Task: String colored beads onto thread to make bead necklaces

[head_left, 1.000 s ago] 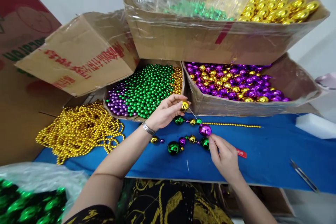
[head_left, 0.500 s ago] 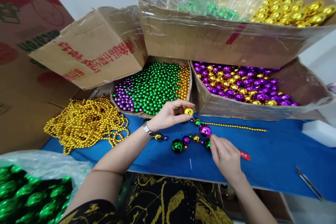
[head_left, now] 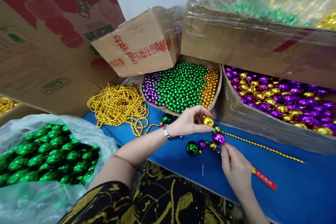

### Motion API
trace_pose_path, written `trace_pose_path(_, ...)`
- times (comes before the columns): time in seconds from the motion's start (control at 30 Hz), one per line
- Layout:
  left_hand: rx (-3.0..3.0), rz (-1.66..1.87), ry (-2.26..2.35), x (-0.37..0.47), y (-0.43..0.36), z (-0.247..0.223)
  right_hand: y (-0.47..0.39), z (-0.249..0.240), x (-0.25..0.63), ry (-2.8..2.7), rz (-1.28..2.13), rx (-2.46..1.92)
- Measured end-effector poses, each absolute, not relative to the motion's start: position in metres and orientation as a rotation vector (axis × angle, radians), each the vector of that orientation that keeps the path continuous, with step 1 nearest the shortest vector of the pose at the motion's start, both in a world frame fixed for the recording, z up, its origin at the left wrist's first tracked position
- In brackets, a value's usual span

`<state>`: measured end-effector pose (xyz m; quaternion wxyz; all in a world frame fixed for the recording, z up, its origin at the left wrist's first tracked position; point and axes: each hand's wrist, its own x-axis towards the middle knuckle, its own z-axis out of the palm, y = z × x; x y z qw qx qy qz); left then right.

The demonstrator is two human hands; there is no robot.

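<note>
My left hand (head_left: 190, 121), a watch on its wrist, pinches a large shiny gold bead (head_left: 208, 121) between thumb and fingers. Just below and right of it hangs a large purple bead (head_left: 218, 138) on the same bead strand. My right hand (head_left: 235, 166) is closed at the strand beside the purple bead; what exactly its fingertips grip is partly hidden. The strand loops left through smaller gold and purple beads (head_left: 202, 144) to a big green bead (head_left: 192, 147). Part of it passes behind my left wrist.
Gold bead chains (head_left: 118, 105) lie heaped on the blue table (head_left: 181, 178). Behind are a box of small green, purple and gold beads (head_left: 181, 87) and a purple-gold bead box (head_left: 278, 94). A bag of green beads (head_left: 52, 157) stands left. A red strip (head_left: 265, 178) lies right.
The view has swung left, so the scene sits further right and more of the green bead bag shows. The gold bead in my left hand is now closer to the purple bead.
</note>
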<state>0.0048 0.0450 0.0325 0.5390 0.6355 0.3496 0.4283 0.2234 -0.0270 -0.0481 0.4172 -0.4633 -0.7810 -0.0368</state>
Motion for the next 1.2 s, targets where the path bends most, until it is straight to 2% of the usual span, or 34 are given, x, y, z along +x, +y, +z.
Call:
trace_pose_path(0.2, 1.624, 0.989, 0.681, -0.021, 0.034, 0.039, -0.029, -0.047, 0.217, -1.878, 0.281, -1.254)
trace_pose_path(0.3, 2.005, 0.995, 1.224, -0.065, 0.043, 0.043, -0.031, -0.048, 0.221, -1.793, 0.356, -1.285)
trace_pose_path(0.37, 2.255, 0.745, 1.768, -0.098, 0.053, 0.041, -0.032, -0.048, 0.224, -1.761, 0.368, -1.308)
trace_pose_path(0.43, 2.335, 0.277, 2.123, -0.126, 0.063, 0.035, -0.032, -0.046, 0.225, -1.751, 0.368, -1.314)
trace_pose_path(0.5, 2.299, -0.092, 2.242, -0.145, 0.072, 0.028, -0.032, -0.045, 0.225, -1.756, 0.37, -1.308)
trace_pose_path(0.57, 2.236, -0.226, 2.247, -0.156, 0.078, 0.023, -0.033, -0.043, 0.223, -1.764, 0.367, -1.296)
trace_pose_path(0.67, 2.166, -0.021, 2.239, -0.156, 0.081, 0.021, -0.034, -0.041, 0.22, -1.783, 0.365, -1.265)
trace_pose_path(0.73, 2.093, 0.439, 2.111, -0.144, 0.076, 0.024, -0.034, -0.039, 0.219, -1.808, 0.363, -1.244)
trace_pose_path(0.8, 1.84, 0.957, 1.756, -0.12, 0.067, 0.03, -0.034, -0.038, 0.218, -1.832, 0.329, -1.23)
trace_pose_path(0.87, 1.44, 1.23, 1.308, -0.089, 0.056, 0.035, -0.034, -0.036, 0.218, -1.854, 0.274, -1.223)
trace_pose_path(1.0, 0.894, 1.22, 0.823, -0.034, 0.042, 0.037, -0.035, -0.034, 0.217, -1.89, 0.184, -1.193)
trace_pose_path(1.2, 0.734, 1.149, 0.725, -0.011, 0.043, 0.026, -0.039, -0.035, 0.221, -1.895, 0.129, -1.187)
